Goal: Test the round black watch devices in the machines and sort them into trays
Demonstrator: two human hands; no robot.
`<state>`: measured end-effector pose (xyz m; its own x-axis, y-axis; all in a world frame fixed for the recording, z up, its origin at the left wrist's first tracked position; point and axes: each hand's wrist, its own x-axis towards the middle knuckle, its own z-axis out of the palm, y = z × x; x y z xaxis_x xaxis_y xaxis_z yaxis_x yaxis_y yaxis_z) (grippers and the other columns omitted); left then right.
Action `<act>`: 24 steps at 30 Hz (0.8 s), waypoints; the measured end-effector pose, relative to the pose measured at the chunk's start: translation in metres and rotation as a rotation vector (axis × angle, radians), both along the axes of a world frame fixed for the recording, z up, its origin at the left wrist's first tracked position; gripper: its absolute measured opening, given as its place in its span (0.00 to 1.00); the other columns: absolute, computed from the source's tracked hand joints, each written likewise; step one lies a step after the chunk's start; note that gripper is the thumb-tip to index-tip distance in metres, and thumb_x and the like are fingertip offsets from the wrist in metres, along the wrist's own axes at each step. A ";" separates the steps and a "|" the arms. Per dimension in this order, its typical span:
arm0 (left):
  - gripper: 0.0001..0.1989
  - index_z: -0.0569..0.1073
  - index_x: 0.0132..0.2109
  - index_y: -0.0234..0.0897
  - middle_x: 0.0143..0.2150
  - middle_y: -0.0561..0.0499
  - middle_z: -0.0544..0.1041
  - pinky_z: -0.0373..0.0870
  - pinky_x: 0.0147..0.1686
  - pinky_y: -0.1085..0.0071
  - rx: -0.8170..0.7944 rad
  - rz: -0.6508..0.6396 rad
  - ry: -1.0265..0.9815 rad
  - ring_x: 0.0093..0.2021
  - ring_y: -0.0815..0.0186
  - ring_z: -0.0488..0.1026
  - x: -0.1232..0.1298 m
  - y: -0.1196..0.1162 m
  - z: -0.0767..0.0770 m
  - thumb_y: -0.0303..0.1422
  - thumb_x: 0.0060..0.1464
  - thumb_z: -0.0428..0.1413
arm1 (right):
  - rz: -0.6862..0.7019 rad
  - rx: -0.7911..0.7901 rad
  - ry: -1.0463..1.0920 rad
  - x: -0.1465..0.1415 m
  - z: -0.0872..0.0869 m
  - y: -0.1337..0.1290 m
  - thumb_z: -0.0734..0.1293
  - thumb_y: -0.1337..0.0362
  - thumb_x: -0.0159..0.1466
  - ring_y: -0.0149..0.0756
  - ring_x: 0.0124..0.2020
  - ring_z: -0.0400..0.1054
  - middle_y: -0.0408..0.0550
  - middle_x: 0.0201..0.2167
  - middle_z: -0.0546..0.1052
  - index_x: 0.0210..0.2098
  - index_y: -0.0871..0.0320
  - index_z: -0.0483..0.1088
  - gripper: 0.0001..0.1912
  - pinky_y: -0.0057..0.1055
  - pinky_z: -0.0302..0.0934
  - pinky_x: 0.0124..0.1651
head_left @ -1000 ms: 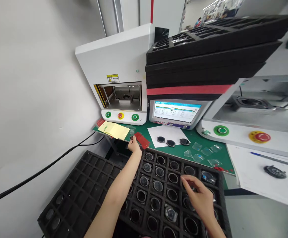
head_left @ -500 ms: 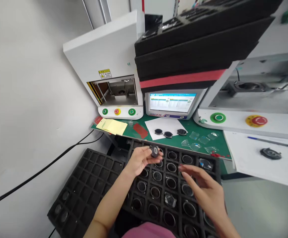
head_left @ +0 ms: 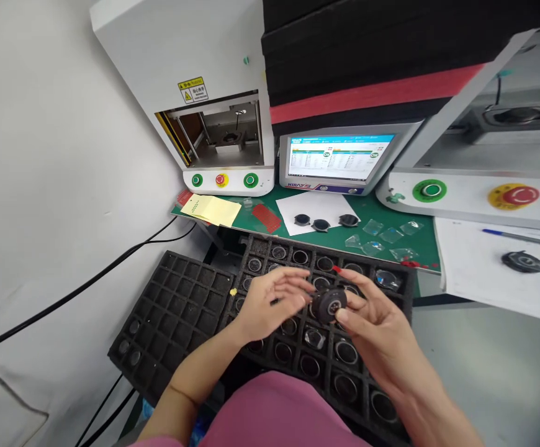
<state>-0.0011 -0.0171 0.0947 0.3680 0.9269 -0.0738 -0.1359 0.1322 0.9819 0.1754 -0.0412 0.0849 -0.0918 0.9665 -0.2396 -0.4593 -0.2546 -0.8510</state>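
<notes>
My right hand (head_left: 382,329) grips a round black watch case (head_left: 333,304) between thumb and fingers, its back with a ringed centre facing up. A small red piece (head_left: 337,269) shows at the tip of my right index finger; I cannot tell exactly what it is. My left hand (head_left: 279,301) is open just left of the watch case, fingers spread, holding nothing. Beneath both hands lies a black foam tray (head_left: 330,338), with round dark watch cases in many of its compartments, some covered in clear film.
A second black tray (head_left: 167,316) at left has few parts. Behind are three watch cases (head_left: 321,225) on white paper, clear film pieces (head_left: 391,234), a red sheet (head_left: 266,218), yellow paper (head_left: 214,210), a monitor (head_left: 339,158), and two white machines (head_left: 228,180). Another watch case (head_left: 524,261) lies right.
The watch case has passed from my left hand to my right hand. My left hand has opened beside it. The view has tilted down and closer.
</notes>
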 end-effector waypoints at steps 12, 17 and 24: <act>0.30 0.76 0.55 0.42 0.50 0.44 0.81 0.75 0.50 0.68 0.487 0.006 -0.178 0.49 0.60 0.78 0.005 -0.002 -0.012 0.31 0.42 0.70 | 0.051 -0.212 0.371 -0.033 0.001 -0.017 0.81 0.60 0.46 0.25 0.23 0.66 0.40 0.25 0.75 0.44 0.54 0.75 0.26 0.20 0.66 0.28; 0.31 0.78 0.52 0.41 0.45 0.44 0.81 0.76 0.46 0.70 0.477 0.098 -0.115 0.45 0.62 0.78 -0.004 -0.006 -0.013 0.35 0.38 0.72 | -0.127 -0.086 0.115 -0.032 0.004 -0.021 0.78 0.58 0.52 0.30 0.27 0.72 0.44 0.29 0.78 0.44 0.51 0.73 0.21 0.24 0.69 0.32; 0.34 0.76 0.55 0.42 0.41 0.45 0.81 0.78 0.36 0.72 0.641 0.105 0.120 0.37 0.64 0.79 -0.013 -0.013 -0.001 0.38 0.38 0.71 | -0.052 0.160 -0.082 -0.024 0.025 -0.039 0.73 0.60 0.59 0.27 0.24 0.69 0.42 0.21 0.73 0.26 0.53 0.74 0.08 0.19 0.67 0.29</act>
<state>-0.0140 -0.0304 0.0932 0.2972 0.8313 0.4697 -0.0010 -0.4917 0.8708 0.1517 -0.0803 0.1102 -0.0267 0.9958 -0.0875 -0.3957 -0.0909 -0.9139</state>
